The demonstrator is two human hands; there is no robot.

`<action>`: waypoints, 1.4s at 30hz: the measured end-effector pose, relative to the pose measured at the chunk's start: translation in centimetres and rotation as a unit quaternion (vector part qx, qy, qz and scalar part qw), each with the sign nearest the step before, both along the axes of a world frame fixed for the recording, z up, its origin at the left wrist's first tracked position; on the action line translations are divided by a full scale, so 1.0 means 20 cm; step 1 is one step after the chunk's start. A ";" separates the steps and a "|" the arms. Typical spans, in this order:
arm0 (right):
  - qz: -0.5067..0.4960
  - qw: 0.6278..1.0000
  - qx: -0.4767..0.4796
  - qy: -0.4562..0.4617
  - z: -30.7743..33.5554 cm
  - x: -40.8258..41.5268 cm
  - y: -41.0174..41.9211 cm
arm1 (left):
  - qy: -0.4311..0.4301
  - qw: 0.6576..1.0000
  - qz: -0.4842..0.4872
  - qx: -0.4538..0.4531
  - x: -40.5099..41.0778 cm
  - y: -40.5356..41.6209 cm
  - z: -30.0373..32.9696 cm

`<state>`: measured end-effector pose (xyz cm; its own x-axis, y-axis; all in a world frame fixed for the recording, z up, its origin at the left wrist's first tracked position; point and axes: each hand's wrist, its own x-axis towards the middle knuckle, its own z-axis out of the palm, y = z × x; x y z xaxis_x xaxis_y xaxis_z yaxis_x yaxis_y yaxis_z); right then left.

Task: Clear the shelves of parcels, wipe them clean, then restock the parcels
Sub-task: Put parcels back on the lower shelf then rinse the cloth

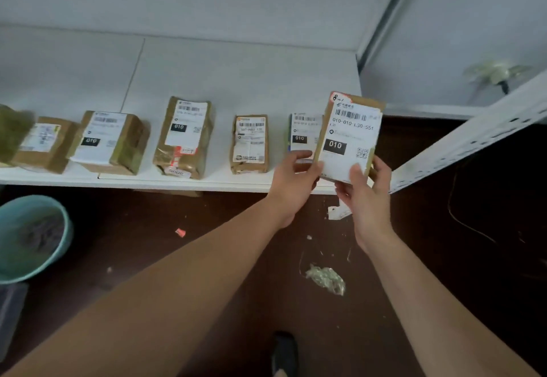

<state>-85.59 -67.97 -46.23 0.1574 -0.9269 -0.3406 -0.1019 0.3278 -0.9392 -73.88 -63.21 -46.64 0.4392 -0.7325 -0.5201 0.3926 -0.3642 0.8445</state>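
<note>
Across the upper half runs the white shelf (pixel 236 80), parcels in a row along its front edge, each apart from the next. Below it is dark floor (pixel 207 258), with a teal basin (pixel 35 237) at far left, cloth inside it. A perforated white shelf upright (pixel 473 139) leans diagonally at right. Both hands hold the held parcel (pixel 349 136) upright at the shelf's right end, label facing the camera, marked 010, its bottom edge at the shelf's front lip. Right hand (pixel 367 199): grip curled round the parcel's lower right corner, thumb on the label. Left hand (pixel 293 181): thumb on the lower left edge, fingers behind. Just behind it stands a blue-edged parcel (pixel 302 134), partly hidden. Crumpled tape wad (pixel 325 280) and a torn label scrap (pixel 337 212) lie on the floor.
</note>
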 end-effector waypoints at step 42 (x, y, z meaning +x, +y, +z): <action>-0.005 0.969 -0.011 0.248 -0.41 -0.11 -0.01 | 0.037 0.984 -0.105 0.138 -0.16 0.03 -0.24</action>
<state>-87.74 -68.14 -54.36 -0.0295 -0.9353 -0.3525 -0.5399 0.3117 -0.7819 -77.18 -62.64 -51.44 0.2474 -0.6295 -0.7366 0.3402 -0.6554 0.6743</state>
